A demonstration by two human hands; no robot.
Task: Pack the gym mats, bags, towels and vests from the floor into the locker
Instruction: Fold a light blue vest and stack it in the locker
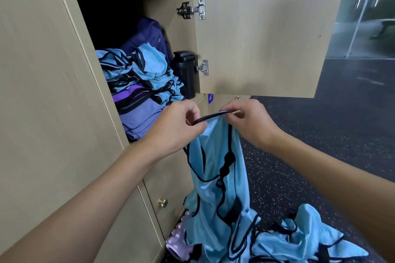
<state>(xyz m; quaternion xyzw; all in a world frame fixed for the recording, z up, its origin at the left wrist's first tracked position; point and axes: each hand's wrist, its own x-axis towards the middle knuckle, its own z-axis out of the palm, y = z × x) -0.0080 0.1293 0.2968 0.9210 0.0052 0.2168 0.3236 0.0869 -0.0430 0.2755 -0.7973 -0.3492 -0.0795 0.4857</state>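
Head view: I hold one light-blue vest (215,166) up at the centre of the frame, just in front of the open locker (166,17). My left hand (179,126) and right hand (250,121) both pinch its dark edge trim (211,116), which runs taut between them. The fingers (193,111) of both hands are curled closed on that band. The rest of the vest hangs straight down in loose folds, and its lower end reaches the pile of vests (299,239) on the speckled floor (320,134) at the lower right.

I judge the cloth to be thin, very light, limp and a little slick. It has no stiffness of its own, so it will slump and slide unless I fold it. The sewn trim is the firmest part and the best place to hold. A pinch on the open mesh would likely bunch or slip.

In the upper left, the locker already holds a heap of blue vests (136,70) on top of folded purple cloth (139,117). A dark purple bag (149,36) sits behind them and a black bottle (186,72) stands to their right, beside the open door (267,28). That heap looks loose, so a new vest laid on top could slide off the front. At the bottom centre, a pale pink ribbed thing (179,241) lies on the floor, partly under the hanging vest. I cannot tell whether it is a mat.
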